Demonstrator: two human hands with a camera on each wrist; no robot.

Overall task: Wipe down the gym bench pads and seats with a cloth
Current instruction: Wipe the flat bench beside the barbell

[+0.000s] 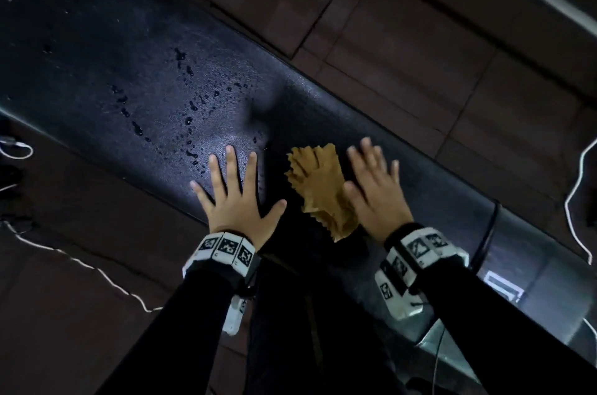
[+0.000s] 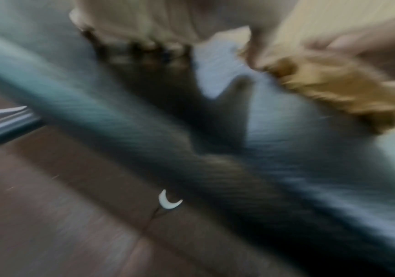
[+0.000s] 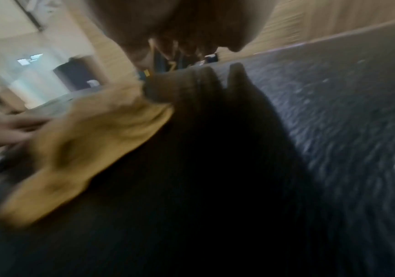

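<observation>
A long black bench pad (image 1: 129,71) runs diagonally across the head view, with water droplets (image 1: 187,97) scattered over its middle. My left hand (image 1: 239,194) lies flat on the pad, fingers spread, just below the wet patch. A crumpled yellow cloth (image 1: 318,184) lies on the pad between my hands. My right hand (image 1: 374,187) is spread open beside it, its thumb touching the cloth's right edge. Both wrist views are blurred. They show the cloth (image 2: 334,84) (image 3: 84,146) on the pad (image 3: 334,112).
Brown floor tiles (image 1: 420,55) surround the bench. A white cable (image 1: 97,268) trails over the floor at the left and another white cable (image 1: 578,187) at the right. The grey metal bench frame (image 1: 517,249) with a black cable (image 1: 487,233) extends to the lower right.
</observation>
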